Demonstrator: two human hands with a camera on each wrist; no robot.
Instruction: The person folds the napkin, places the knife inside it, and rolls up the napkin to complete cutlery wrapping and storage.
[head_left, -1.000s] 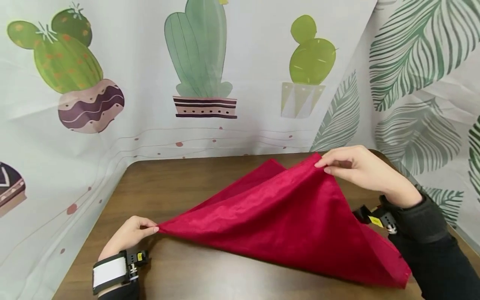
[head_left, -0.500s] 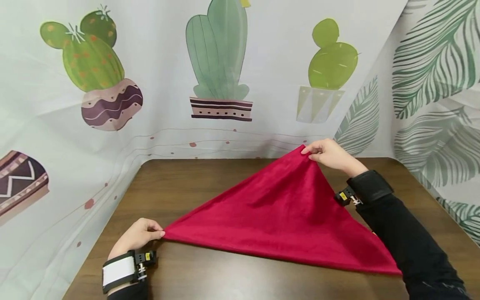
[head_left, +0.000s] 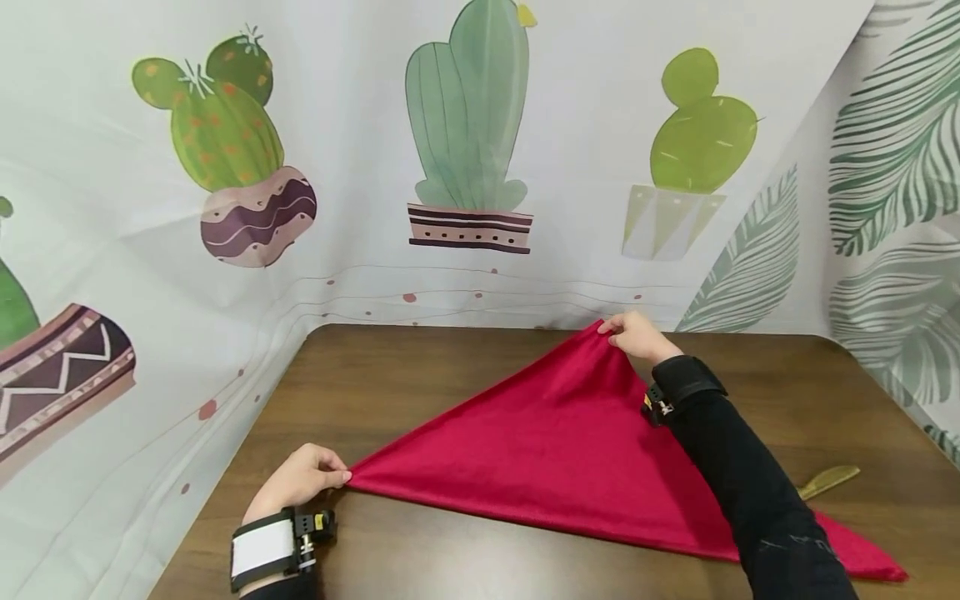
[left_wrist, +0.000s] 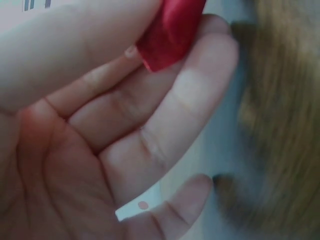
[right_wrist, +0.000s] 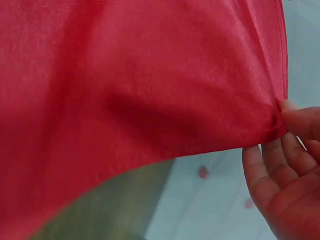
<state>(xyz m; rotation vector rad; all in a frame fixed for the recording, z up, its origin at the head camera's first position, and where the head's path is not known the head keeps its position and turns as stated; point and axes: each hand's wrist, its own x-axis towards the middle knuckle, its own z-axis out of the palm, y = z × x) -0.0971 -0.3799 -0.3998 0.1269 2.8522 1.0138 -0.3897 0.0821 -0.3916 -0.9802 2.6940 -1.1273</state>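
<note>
A red, soft-looking cloth (head_left: 525, 454) spreads over the wooden table as a folded triangle, its long edge towards me. At its left corner, my left hand (head_left: 300, 479) pinches the tip between thumb and fingers; the left wrist view shows that red tip (left_wrist: 170, 40) held there. My right hand (head_left: 637, 335) pinches the top corner near the table's back edge. In the right wrist view, the cloth (right_wrist: 150, 75) hangs from the right thumb (right_wrist: 302, 122) and fingers, with a crease running in from the grip. My right sleeve covers part of the cloth's right side.
A gold, flat, blade-shaped thing (head_left: 828, 481) lies on the table (head_left: 442, 554) at the right, partly hidden by the right sleeve (head_left: 750, 492). Behind the table hangs a white curtain (head_left: 352, 150) printed with cacti and leaves.
The right hand has carried the cloth's top corner away from me and lower; the cloth lies flatter, its back layer now covered. The left hand keeps its corner. The gold thing has come into view.
</note>
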